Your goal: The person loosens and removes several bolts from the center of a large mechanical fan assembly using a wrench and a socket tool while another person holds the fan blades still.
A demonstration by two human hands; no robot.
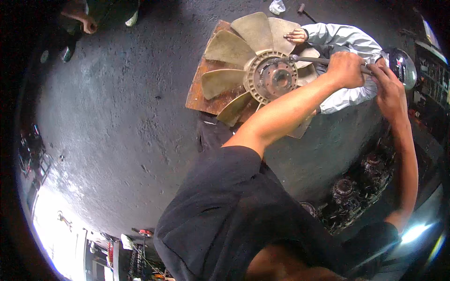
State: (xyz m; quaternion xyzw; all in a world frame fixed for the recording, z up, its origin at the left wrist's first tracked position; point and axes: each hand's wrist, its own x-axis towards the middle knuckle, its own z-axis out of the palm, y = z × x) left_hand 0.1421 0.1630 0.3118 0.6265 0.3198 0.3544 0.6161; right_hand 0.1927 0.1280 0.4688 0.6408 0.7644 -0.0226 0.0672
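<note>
A large beige fan (229,48) with wide blades lies flat on a brown wooden board (199,86). At its middle is a rusty metal hub (276,79). From a bolt position on the hub's upper edge, a long-handled socket wrench (318,60) runs out to the right. My left hand (347,69) is wrapped round its bar. Further along, my right hand (389,91) grips the bar's outer end, fingers partly hidden. My left forearm covers the fan's lower right part. A co-worker's hand (296,36) rests on an upper right blade.
The co-worker in a grey jacket (347,36) and dark headgear (407,69) is close beside the wrench, partly behind my hands. Greasy machine parts (344,189) lie at the lower right. A hammer-like tool (307,13) and a white crumpled item (277,7) lie on the dark floor (122,117).
</note>
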